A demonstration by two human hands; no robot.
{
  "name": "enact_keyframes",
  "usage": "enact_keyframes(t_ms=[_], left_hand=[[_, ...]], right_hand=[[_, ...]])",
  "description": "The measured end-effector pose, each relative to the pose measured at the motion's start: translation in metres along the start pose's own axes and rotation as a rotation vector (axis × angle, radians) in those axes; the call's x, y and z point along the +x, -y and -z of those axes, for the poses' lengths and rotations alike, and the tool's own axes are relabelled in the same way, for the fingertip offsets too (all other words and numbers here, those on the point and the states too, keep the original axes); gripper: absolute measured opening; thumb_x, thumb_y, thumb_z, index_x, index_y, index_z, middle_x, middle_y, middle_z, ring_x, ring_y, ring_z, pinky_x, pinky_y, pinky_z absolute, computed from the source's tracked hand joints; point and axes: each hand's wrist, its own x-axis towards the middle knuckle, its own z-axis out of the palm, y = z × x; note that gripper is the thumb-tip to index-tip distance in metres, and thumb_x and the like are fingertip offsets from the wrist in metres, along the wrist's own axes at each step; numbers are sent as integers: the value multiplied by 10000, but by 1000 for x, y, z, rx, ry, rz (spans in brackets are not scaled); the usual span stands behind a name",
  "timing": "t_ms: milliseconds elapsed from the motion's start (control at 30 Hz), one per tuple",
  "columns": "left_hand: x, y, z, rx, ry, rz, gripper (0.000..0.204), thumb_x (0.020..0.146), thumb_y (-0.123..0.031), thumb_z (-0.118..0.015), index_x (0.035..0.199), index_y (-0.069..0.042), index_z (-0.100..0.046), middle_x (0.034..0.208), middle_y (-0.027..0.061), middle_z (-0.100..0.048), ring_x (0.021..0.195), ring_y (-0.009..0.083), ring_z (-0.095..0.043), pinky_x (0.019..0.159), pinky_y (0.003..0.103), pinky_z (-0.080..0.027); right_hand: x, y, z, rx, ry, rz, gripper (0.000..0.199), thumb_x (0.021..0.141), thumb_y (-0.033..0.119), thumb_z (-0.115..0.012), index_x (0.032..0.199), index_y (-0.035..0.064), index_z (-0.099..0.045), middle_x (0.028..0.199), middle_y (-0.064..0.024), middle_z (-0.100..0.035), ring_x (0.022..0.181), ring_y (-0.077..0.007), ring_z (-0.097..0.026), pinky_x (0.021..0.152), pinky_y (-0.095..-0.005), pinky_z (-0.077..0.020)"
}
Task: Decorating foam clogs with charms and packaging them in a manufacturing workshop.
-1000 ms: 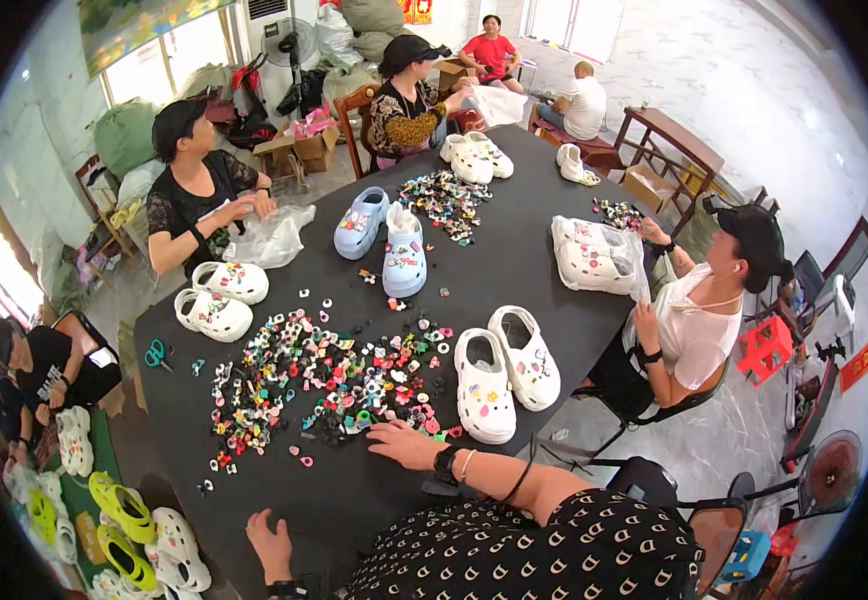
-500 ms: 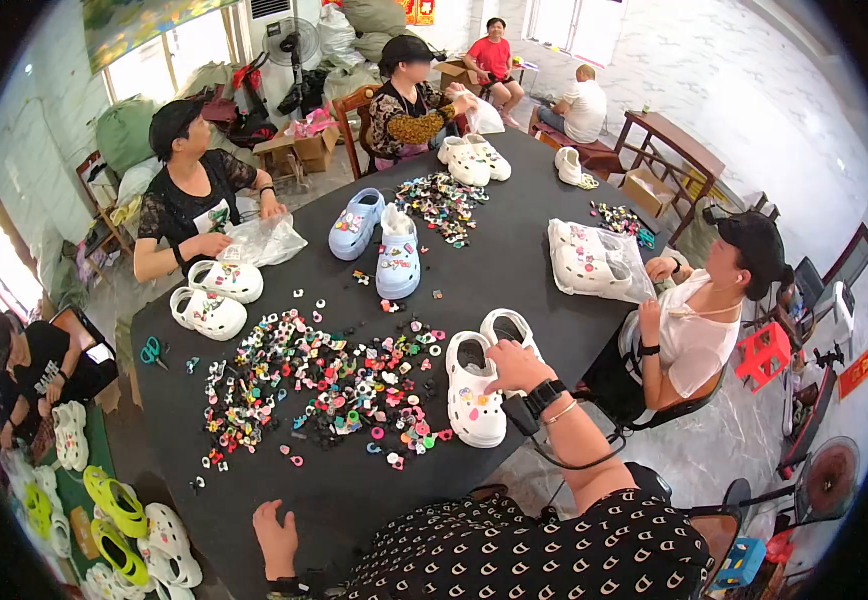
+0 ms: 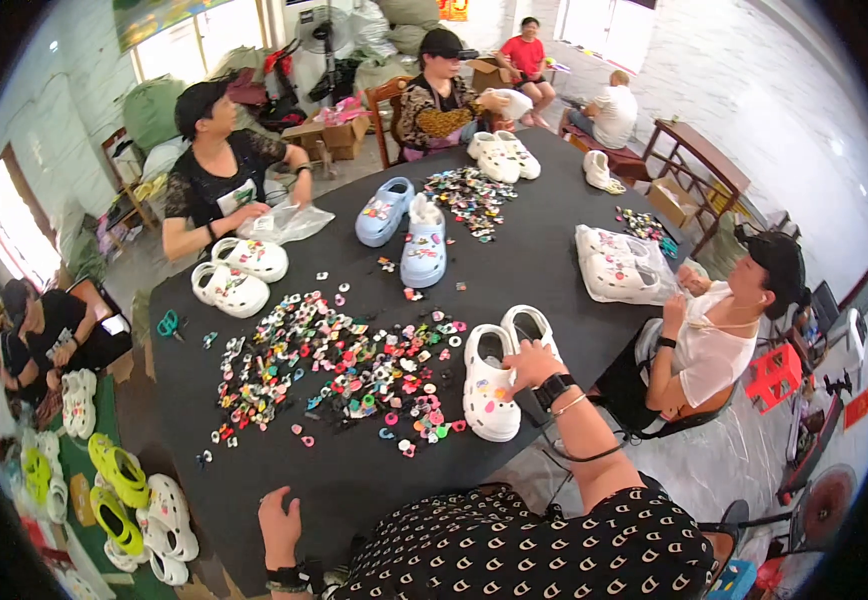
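A pair of white clogs stands at the table's near right: one clog [image 3: 490, 400] carries colourful charms, and its mate [image 3: 536, 326] is just right of it. My right hand [image 3: 530, 368] lies over the side of the charm-covered clog, its fingers curled on the rim between the two. Low at the table's near edge, my left hand [image 3: 280, 522] is empty, thumb and fingers apart. A wide heap of small colourful shoe charms [image 3: 339, 365] spreads between my hands and the middle of the table.
Blue clogs [image 3: 424, 250], white clogs [image 3: 244, 275] and bagged white clogs [image 3: 619, 265] stand around the dark table [image 3: 514, 245]. Teal scissors [image 3: 169, 324] lie at the left edge. Co-workers sit left, far and right. Lime clogs [image 3: 117, 470] stand lower left, below table level.
The view has shifted, so the table's things appear farther right and slightly higher. My right hand stays on the clog, my left stays empty. The far co-worker's hands and white bag have moved.
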Motion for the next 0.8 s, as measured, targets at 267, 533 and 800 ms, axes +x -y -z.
enact_keyframes(t_ms=[267,533,800], left_hand=[[-11,8,-1,-70,-103,-50,261,782,-111,-678,1025,-20,-643,977,177,-661,938,371,-609,837,434,-473],[-16,-9,21,-95,-113,-66,258,824,-99,-651,1066,-9,-650,974,153,-684,910,295,-653,812,385,-505],[-46,-32,42,-269,-259,-5,208,823,-70,-650,1021,-12,-661,906,153,-683,825,293,-658,760,355,-507]], right_hand=[[-4,-5,1,97,32,95,584,552,530,-784,1004,168,-710,928,-106,-659,1037,-343,-498,899,-482,-329],[-30,84,71,75,-202,428,425,575,389,-805,890,123,-702,853,-109,-597,986,-318,-483,852,-439,-368],[-24,264,78,-85,-412,1169,90,706,161,-598,715,97,-660,765,-95,-595,921,-280,-525,831,-420,-397]])
